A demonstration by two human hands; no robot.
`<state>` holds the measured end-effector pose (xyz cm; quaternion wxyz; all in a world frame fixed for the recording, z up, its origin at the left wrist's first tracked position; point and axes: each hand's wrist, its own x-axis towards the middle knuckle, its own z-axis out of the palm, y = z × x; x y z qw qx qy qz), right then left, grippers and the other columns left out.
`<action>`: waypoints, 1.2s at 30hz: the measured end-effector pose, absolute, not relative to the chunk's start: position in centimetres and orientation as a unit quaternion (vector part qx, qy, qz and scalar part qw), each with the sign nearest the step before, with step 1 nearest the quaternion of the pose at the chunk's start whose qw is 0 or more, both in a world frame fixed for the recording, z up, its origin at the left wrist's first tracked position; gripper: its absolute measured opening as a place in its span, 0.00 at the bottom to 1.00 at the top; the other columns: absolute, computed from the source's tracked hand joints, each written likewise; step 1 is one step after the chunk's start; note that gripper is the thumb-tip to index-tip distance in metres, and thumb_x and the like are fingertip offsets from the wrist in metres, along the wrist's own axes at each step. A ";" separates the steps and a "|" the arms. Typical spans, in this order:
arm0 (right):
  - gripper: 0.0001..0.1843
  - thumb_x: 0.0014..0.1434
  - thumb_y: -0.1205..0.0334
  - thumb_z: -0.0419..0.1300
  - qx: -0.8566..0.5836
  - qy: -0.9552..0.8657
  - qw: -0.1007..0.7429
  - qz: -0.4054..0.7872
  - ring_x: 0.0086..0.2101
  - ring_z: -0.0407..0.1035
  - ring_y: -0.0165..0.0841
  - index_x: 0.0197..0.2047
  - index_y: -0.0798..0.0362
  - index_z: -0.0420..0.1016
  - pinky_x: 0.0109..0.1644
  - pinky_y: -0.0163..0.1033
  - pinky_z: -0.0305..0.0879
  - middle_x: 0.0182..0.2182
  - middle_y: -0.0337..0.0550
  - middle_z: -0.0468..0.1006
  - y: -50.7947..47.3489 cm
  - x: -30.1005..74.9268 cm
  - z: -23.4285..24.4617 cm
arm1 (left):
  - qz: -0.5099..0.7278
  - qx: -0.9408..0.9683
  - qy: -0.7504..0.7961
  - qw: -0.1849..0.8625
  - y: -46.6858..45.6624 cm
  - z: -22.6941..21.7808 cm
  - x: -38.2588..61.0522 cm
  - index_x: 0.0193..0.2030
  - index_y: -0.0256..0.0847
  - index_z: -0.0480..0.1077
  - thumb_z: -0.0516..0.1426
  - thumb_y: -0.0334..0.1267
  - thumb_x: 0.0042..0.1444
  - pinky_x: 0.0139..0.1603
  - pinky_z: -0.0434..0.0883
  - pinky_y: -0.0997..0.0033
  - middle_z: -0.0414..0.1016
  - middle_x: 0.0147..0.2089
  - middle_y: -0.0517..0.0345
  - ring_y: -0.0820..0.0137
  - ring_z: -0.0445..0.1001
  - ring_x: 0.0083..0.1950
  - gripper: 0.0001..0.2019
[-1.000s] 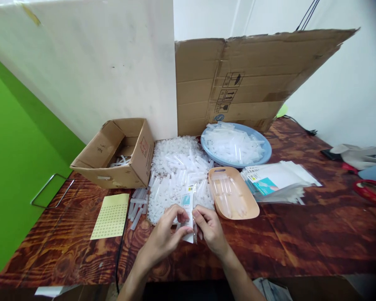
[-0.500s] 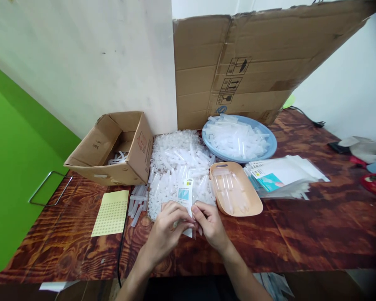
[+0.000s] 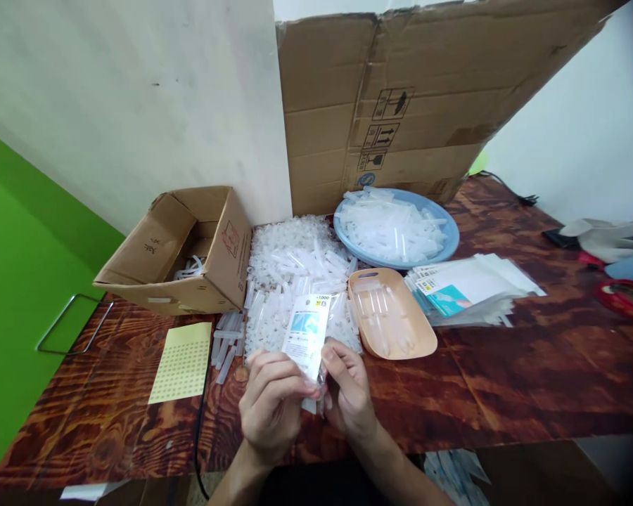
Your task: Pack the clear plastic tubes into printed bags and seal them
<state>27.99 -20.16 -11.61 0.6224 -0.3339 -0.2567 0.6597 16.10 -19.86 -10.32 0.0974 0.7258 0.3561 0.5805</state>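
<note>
Both my hands hold one small clear packet (image 3: 304, 334) with a white and teal printed card, upright above the table's front edge. My left hand (image 3: 271, 407) pinches its lower left side, fingers curled. My right hand (image 3: 348, 390) grips its lower right edge with thumb and fingers closed. Just behind the packet lies a heap of small clear plastic tubes (image 3: 292, 277). A tan oval tray (image 3: 419, 344) with a few tubes sits right of the heap.
An open cardboard box (image 3: 211, 281) stands at back left, a yellow sticker sheet (image 3: 183, 362) in front of it. A blue bowl (image 3: 451, 239) of clear pieces and a stack of printed packets (image 3: 464, 292) lie right. Cardboard sheet (image 3: 401, 91) leans behind. Red items (image 3: 625, 295) at far right.
My hands have lifted the packet toward me and turned its printed face more into view. The camera has tilted slightly; nothing else on the table has moved.
</note>
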 end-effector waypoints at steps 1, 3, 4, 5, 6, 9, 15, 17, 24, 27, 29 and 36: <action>0.25 0.59 0.43 0.64 -0.329 -0.249 0.623 0.664 0.13 0.52 0.25 0.22 0.50 0.62 0.14 0.30 0.47 0.13 0.32 0.62 -20.1 27.9 -11.4 | 0.589 0.720 0.355 0.094 -19.9 -10.2 16.1 0.34 0.45 0.74 0.61 0.26 0.60 0.44 0.68 0.60 0.78 0.30 0.61 0.66 0.75 0.34 0.08; 0.26 0.58 0.42 0.65 -0.325 -0.238 0.620 0.674 0.13 0.52 0.25 0.21 0.50 0.62 0.14 0.31 0.48 0.13 0.32 0.61 -20.0 27.7 -11.0 | 0.607 0.707 0.353 0.085 -20.0 -10.0 16.2 0.32 0.44 0.73 0.61 0.26 0.60 0.44 0.67 0.60 0.77 0.29 0.61 0.66 0.74 0.33 0.09; 0.26 0.58 0.41 0.65 -0.327 -0.236 0.616 0.677 0.13 0.52 0.25 0.22 0.49 0.62 0.14 0.31 0.48 0.13 0.32 0.61 -20.0 27.7 -10.8 | 0.616 0.700 0.351 0.083 -20.0 -9.9 16.3 0.31 0.44 0.73 0.61 0.27 0.61 0.44 0.67 0.59 0.76 0.29 0.61 0.66 0.74 0.33 0.09; 0.26 0.57 0.40 0.65 -0.331 -0.237 0.611 0.679 0.12 0.51 0.25 0.22 0.49 0.62 0.14 0.31 0.48 0.13 0.32 0.61 -20.0 27.6 -10.6 | 0.625 0.694 0.347 0.087 -20.1 -9.7 16.4 0.30 0.43 0.72 0.61 0.28 0.61 0.43 0.67 0.59 0.76 0.29 0.61 0.66 0.74 0.33 0.09; 0.26 0.56 0.39 0.65 -0.335 -0.237 0.605 0.682 0.12 0.50 0.25 0.22 0.49 0.62 0.14 0.31 0.48 0.13 0.32 0.60 -20.0 27.6 -10.4 | 0.633 0.687 0.343 0.098 -20.1 -9.6 16.4 0.30 0.43 0.72 0.61 0.30 0.62 0.43 0.68 0.59 0.75 0.28 0.61 0.67 0.73 0.32 0.09; 0.28 0.54 0.38 0.65 -0.337 -0.229 0.602 0.687 0.12 0.48 0.24 0.21 0.48 0.59 0.13 0.31 0.48 0.13 0.31 0.58 -20.0 27.6 -9.9 | 0.658 0.653 0.340 0.159 -20.3 -9.1 16.8 0.29 0.43 0.69 0.62 0.36 0.62 0.39 0.68 0.61 0.70 0.26 0.62 0.68 0.70 0.30 0.10; 0.27 0.55 0.42 0.66 -0.310 -0.206 0.620 0.691 0.13 0.48 0.24 0.21 0.49 0.58 0.15 0.31 0.48 0.14 0.30 0.56 -19.8 27.7 -10.0 | 0.717 0.566 0.321 0.251 -20.4 -9.0 17.2 0.25 0.43 0.65 0.65 0.47 0.59 0.38 0.70 0.64 0.64 0.23 0.64 0.70 0.65 0.28 0.18; 0.25 0.55 0.43 0.67 -0.319 -0.203 0.632 0.676 0.15 0.50 0.25 0.22 0.50 0.61 0.18 0.31 0.51 0.16 0.31 0.58 -19.6 28.1 -10.4 | 0.705 0.581 0.318 0.253 -20.3 -9.2 16.6 0.27 0.43 0.70 0.66 0.45 0.59 0.46 0.72 0.60 0.67 0.24 0.64 0.69 0.68 0.31 0.14; 0.22 0.57 0.41 0.66 -0.355 -0.281 0.629 0.632 0.22 0.60 0.32 0.27 0.50 0.68 0.27 0.35 0.61 0.20 0.36 0.64 -19.3 30.3 -12.6 | 0.581 0.495 0.461 0.453 -19.8 -10.0 13.7 0.69 0.48 0.62 0.68 0.44 0.54 0.63 0.70 0.57 0.69 0.65 0.47 0.55 0.71 0.63 0.36; 0.21 0.63 0.44 0.62 -0.352 -0.379 0.583 0.627 0.25 0.62 0.33 0.28 0.51 0.70 0.32 0.36 0.61 0.23 0.38 0.67 -19.3 31.3 -13.0 | 0.464 0.439 0.455 0.620 -19.9 -10.1 13.7 0.65 0.42 0.64 0.69 0.45 0.51 0.54 0.76 0.58 0.72 0.63 0.41 0.53 0.78 0.56 0.36; 0.23 0.66 0.45 0.59 -0.360 -0.452 0.544 0.608 0.25 0.61 0.32 0.26 0.52 0.69 0.30 0.35 0.58 0.23 0.38 0.66 -19.1 31.9 -13.1 | 0.426 0.411 0.452 0.667 -20.0 -10.1 13.9 0.60 0.38 0.68 0.71 0.43 0.48 0.51 0.77 0.59 0.78 0.56 0.41 0.54 0.80 0.51 0.33; 0.26 0.70 0.41 0.53 -0.377 -0.502 0.505 0.593 0.24 0.64 0.32 0.29 0.52 0.69 0.29 0.36 0.61 0.23 0.38 0.69 -18.6 32.6 -12.8 | 0.490 0.389 0.495 0.603 -19.9 -10.6 15.0 0.39 0.38 0.71 0.69 0.40 0.52 0.41 0.74 0.72 0.80 0.38 0.56 0.67 0.77 0.39 0.14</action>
